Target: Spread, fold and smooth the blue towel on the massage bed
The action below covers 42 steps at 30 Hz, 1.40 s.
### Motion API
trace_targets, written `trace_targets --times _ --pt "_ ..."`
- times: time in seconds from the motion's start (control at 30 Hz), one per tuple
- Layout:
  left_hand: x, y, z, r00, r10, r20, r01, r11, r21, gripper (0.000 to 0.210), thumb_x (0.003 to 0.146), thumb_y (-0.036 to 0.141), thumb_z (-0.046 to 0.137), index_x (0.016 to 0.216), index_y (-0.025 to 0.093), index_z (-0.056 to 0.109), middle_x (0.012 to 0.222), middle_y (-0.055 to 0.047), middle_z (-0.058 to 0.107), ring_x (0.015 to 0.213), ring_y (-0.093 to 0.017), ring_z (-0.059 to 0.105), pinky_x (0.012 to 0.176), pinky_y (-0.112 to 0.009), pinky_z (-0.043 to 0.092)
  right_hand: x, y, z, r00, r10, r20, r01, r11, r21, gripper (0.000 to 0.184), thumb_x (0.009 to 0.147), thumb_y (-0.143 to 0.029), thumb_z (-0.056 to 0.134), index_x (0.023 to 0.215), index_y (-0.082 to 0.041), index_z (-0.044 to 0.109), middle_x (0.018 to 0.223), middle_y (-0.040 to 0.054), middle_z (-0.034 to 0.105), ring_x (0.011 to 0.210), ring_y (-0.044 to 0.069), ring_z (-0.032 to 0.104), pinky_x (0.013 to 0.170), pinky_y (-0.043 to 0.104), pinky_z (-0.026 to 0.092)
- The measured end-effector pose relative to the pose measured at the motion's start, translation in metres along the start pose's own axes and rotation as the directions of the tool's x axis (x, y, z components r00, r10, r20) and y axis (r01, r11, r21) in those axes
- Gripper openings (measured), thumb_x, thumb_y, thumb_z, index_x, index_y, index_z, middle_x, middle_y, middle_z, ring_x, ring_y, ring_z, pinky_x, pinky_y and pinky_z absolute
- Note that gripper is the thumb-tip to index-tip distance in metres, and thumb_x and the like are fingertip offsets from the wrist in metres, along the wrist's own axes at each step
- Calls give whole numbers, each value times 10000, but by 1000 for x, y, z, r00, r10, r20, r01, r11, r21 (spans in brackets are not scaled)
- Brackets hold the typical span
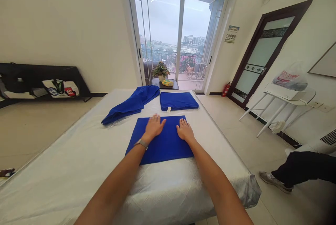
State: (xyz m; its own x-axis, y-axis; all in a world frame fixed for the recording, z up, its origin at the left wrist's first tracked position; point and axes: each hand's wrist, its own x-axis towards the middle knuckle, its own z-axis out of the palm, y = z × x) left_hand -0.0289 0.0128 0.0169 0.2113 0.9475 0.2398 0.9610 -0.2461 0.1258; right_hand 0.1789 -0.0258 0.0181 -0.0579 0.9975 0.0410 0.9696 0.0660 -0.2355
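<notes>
A blue cloth [165,144], laid out as a flat rectangle, rests on the plastic-covered mattress [220,151] in front of me. My left hand [154,127] lies flat on its upper left part, fingers stretched out. On the cloth's upper right edge my right hand [185,129] is pressed flat, its fingers extended. Just beyond lies a neat stack of folded blue cloth [179,100] with a small white tag. Farther left, more blue cloth [131,104] sits in a loose, crumpled heap.
Behind the mattress stands a small dark table [173,85] with a potted plant [161,70] and a yellow pack [167,83]. At right are a white chair [278,99] holding a plastic bag [290,78], and a person's leg [301,167]. A black rack [52,78] stands left.
</notes>
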Motion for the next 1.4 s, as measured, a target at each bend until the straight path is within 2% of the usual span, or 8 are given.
trace_targets --times 0.13,0.23,0.63,0.77,1.0,1.17,1.27,1.4 --pt "-4 80 13 951 307 45 -301 948 -99 730 1018 528 62 1544 104 336 1607 -166 347 1510 -263 275 1216 -443 236 -3 5 0 998 -55 -3 55 998 -30 625 1027 -338 232 1593 -74 221 1665 90 174 1537 202 134 1233 364 113" --pt "-15 95 17 940 338 50 -332 938 -100 698 1024 504 63 1547 135 341 1595 -155 378 1503 -260 293 1217 -468 230 -3 7 1 998 -66 -9 66 997 -37 614 1031 -333 235 1596 -94 225 1669 78 154 1538 190 122 1232 354 114" --pt "-79 -67 -14 983 -13 185 6 999 37 774 980 640 118 1584 174 254 1656 -132 212 1538 -305 161 1215 -522 191 -9 -5 -6 990 -34 -139 30 999 -30 602 1012 -302 222 1542 -54 362 1611 118 327 1515 207 223 1233 386 91" --pt "-90 -77 -19 981 -65 181 55 997 59 818 973 652 104 1590 127 212 1654 -154 204 1536 -302 173 1209 -500 220 -27 -9 -14 967 -89 -239 75 995 -69 586 1001 -256 230 1523 -46 397 1594 128 362 1519 206 206 1236 386 27" --pt "-89 -75 -21 980 -85 181 70 994 89 849 960 672 112 1584 109 231 1654 -173 196 1536 -326 157 1217 -492 202 -70 1 -6 999 -45 2 45 999 -23 683 1036 -453 189 1582 -46 249 1646 131 215 1534 231 156 1235 404 128" --pt "-86 -32 -22 992 56 111 -63 996 59 837 969 662 143 1560 92 306 1632 -183 270 1532 -328 179 1220 -488 208 -82 3 3 999 -49 -6 49 999 4 657 1040 -438 182 1594 -89 236 1654 96 198 1537 204 142 1240 388 118" --pt "-82 27 -16 946 308 97 -306 951 -33 759 993 621 135 1554 152 342 1620 -137 323 1528 -269 215 1230 -449 203 -82 4 2 998 -60 -20 60 998 2 638 1039 -402 199 1588 -80 251 1651 106 210 1535 207 154 1238 386 117" --pt "-80 87 -3 890 454 52 -448 889 -90 709 1021 552 92 1557 153 329 1615 -126 338 1521 -230 244 1238 -427 198 -82 6 2 997 -80 -7 79 997 -23 610 1034 -332 197 1589 -84 250 1655 93 206 1537 202 141 1237 376 112"
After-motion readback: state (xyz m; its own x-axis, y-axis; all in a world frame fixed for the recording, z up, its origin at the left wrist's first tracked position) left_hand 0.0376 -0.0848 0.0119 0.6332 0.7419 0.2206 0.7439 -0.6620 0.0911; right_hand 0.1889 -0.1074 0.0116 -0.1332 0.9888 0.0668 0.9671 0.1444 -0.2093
